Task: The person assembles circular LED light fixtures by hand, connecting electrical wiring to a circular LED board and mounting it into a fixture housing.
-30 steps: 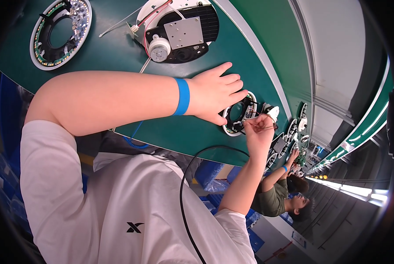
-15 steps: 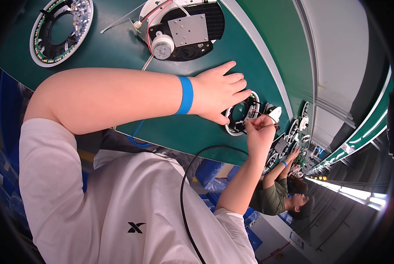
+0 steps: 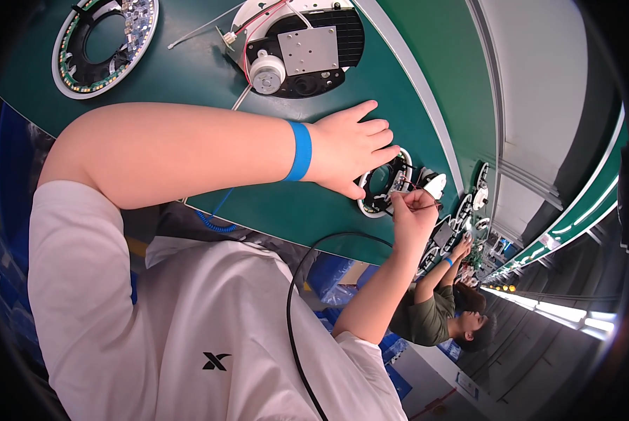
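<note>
A small round white-rimmed assembly (image 3: 379,188) with black parts and thin red and black wires lies on the green conveyor surface (image 3: 188,77). My left hand (image 3: 349,147), a blue band on its wrist, lies over the assembly's left side with the thumb hooked at its rim, holding it down. My right hand (image 3: 412,209) is just right of it, fingers pinched on the thin wires (image 3: 414,186) at the assembly's edge. A white connector piece (image 3: 435,184) sits beside the assembly.
A larger round assembly (image 3: 307,49) with a metal plate and a small motor lies further along, next to an LED ring (image 3: 104,42) and a white cable tie (image 3: 195,28). A black cable (image 3: 293,295) crosses my shirt. A co-worker (image 3: 440,309) works on several more assemblies (image 3: 469,203).
Both hands stay at the small round assembly. My left hand's fingers have spread a little flatter over it, and the right hand keeps pinching at the wires.
</note>
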`<state>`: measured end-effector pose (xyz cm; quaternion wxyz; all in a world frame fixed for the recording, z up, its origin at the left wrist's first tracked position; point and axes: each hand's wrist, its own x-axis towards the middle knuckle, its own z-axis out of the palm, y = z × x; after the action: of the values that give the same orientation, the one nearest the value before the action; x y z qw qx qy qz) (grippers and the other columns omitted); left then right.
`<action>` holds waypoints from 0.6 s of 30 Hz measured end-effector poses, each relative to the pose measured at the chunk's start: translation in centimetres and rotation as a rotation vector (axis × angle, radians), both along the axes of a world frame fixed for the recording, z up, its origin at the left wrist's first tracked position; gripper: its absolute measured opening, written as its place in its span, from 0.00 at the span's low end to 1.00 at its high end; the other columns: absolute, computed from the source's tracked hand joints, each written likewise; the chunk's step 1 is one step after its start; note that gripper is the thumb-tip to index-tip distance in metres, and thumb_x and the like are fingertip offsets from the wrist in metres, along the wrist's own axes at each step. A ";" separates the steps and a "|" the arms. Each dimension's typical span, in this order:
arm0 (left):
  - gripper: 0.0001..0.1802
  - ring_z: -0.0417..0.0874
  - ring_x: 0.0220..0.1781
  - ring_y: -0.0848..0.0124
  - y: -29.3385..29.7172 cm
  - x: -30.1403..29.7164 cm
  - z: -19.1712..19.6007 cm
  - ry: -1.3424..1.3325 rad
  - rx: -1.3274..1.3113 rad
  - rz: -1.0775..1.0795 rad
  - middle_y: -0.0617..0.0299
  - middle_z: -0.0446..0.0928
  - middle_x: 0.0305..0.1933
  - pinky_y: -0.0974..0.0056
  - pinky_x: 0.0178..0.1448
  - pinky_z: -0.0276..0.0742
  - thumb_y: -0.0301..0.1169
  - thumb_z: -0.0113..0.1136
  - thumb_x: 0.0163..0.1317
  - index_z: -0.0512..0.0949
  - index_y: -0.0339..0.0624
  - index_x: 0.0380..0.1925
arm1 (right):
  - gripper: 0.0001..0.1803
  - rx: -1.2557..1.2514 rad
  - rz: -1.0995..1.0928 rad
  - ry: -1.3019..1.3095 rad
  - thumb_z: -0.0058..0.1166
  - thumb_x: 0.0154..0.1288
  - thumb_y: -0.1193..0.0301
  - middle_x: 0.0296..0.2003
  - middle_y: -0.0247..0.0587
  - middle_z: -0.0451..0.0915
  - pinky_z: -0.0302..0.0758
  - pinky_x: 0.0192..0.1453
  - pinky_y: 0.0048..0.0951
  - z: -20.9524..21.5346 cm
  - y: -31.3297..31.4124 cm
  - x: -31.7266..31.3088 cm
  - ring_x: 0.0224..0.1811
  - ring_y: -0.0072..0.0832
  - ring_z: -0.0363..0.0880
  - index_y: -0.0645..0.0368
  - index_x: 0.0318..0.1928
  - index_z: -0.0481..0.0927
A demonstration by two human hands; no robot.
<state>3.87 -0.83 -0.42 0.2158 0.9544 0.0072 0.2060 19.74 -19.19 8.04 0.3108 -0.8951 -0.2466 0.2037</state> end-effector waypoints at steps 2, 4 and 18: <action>0.47 0.65 0.78 0.56 0.0 0.1 0.0 -0.004 -0.003 0.005 0.50 0.72 0.71 0.40 0.85 0.48 0.61 0.62 0.62 0.69 0.39 0.73 | 0.15 0.019 -0.017 -0.003 0.67 0.62 0.85 0.26 0.32 0.80 0.71 0.34 0.18 -0.2 0.0 0.1 0.27 0.15 0.75 0.58 0.28 0.73; 0.47 0.65 0.78 0.56 0.0 0.4 0.1 -0.009 -0.006 0.007 0.50 0.72 0.70 0.40 0.85 0.48 0.61 0.63 0.62 0.69 0.39 0.73 | 0.15 0.018 0.006 -0.030 0.66 0.62 0.85 0.25 0.30 0.79 0.70 0.33 0.18 -0.6 0.0 0.5 0.27 0.15 0.75 0.58 0.28 0.73; 0.49 0.63 0.81 0.52 2.3 0.1 0.8 0.057 0.063 -0.064 0.46 0.67 0.75 0.38 0.85 0.47 0.60 0.63 0.62 0.66 0.39 0.74 | 0.11 -0.019 0.128 -0.361 0.62 0.59 0.81 0.19 0.43 0.74 0.73 0.31 0.35 -3.0 1.2 -1.0 0.21 0.32 0.73 0.62 0.25 0.72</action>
<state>3.92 1.43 0.41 0.1916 0.9660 -0.0237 0.1720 18.76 -17.96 4.99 0.2395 -0.9024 -0.3528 0.0615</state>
